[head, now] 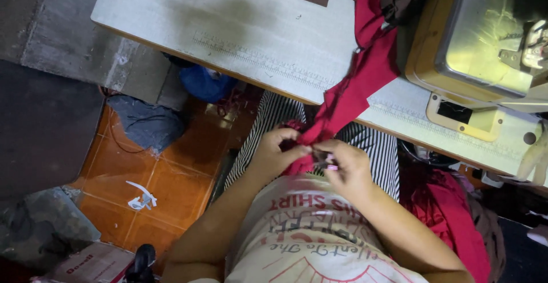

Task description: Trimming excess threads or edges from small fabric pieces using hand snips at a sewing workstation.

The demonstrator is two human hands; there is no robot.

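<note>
Pinching red cloth (pixel 348 92) over the lap, left hand (pixel 274 152) curled, fingertips together. Right hand (pixel 348 166) bent inward, nipping the same strip. Draped off the table (pixel 240 32).

both hands (pixel 311 157) pinch red cloth (pixel 365 72) over lap

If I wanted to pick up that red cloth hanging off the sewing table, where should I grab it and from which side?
Probably the narrow stretch of the red cloth just below the table edge. There it is bunched into a slim band, hanging free between the table and the left hand and right hand pinching its lower end. Come from the left, floor side; the sewing machine crowds the right.
</note>
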